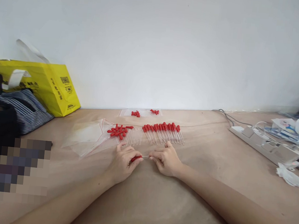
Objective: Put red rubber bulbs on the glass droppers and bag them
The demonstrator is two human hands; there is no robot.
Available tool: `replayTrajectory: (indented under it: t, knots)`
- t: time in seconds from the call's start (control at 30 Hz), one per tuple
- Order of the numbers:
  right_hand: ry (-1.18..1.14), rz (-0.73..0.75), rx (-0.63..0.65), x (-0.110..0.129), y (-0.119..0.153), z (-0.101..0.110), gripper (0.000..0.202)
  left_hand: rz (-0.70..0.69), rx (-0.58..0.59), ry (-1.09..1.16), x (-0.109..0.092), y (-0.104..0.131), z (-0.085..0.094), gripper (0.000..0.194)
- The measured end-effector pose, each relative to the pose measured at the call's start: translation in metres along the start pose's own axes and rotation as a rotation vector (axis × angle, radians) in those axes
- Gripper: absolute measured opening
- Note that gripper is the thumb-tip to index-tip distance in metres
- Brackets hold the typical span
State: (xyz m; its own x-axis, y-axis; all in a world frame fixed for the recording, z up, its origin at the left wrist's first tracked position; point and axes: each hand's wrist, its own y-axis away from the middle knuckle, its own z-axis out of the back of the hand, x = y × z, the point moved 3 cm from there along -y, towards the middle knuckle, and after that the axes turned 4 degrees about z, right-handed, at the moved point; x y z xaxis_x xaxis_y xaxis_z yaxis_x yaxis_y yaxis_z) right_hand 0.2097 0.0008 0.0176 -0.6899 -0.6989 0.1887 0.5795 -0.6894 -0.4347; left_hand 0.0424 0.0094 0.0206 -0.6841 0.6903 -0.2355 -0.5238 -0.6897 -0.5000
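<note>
Between the thumb and fingers of my left hand (126,161) is a red rubber dropper bulb (136,158). My right hand (166,159) pinches the far end of a thin clear dropper tube (145,156). The tube meets the bulb's mouth; how deep it sits inside, I cannot tell. Just beyond my hands lies a row of droppers with red bulbs fitted (162,128). To their left are bare clear tubes (133,137) laid side by side. A heap of loose red bulbs (119,131) rests on a clear plastic bag (94,136).
Near the wall, another clear bag (144,113) holds small red bulbs. A yellow shopping bag (61,93) and a striped bag (33,106) stand at left. On the right are a power strip (257,143) with plugs and cables, a crumpled tissue (290,175) and printed papers (285,127).
</note>
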Motion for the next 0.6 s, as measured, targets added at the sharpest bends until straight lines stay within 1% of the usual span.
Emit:
replayTrajectory:
  t: [0.2,0.33,0.43,0.6]
  knots:
    - [0.026,0.087,-0.044,0.0007,0.0,-0.0049,0.02,-0.048,0.02,0.039,-0.0036,-0.0007,0.0002,0.017]
    - [0.017,0.093,-0.07,0.0042,-0.0015,-0.0064,0.02,-0.053,0.013,0.052,-0.0041,-0.0004,0.0009,0.016]
    - [0.001,0.095,-0.066,0.007,-0.0031,-0.0076,0.02,-0.053,0.022,0.057,-0.0042,0.0003,-0.0003,0.016]
    - [-0.018,0.082,-0.052,0.0065,-0.0056,-0.0086,0.021,0.008,0.035,0.067,-0.0004,-0.0016,-0.0024,0.018]
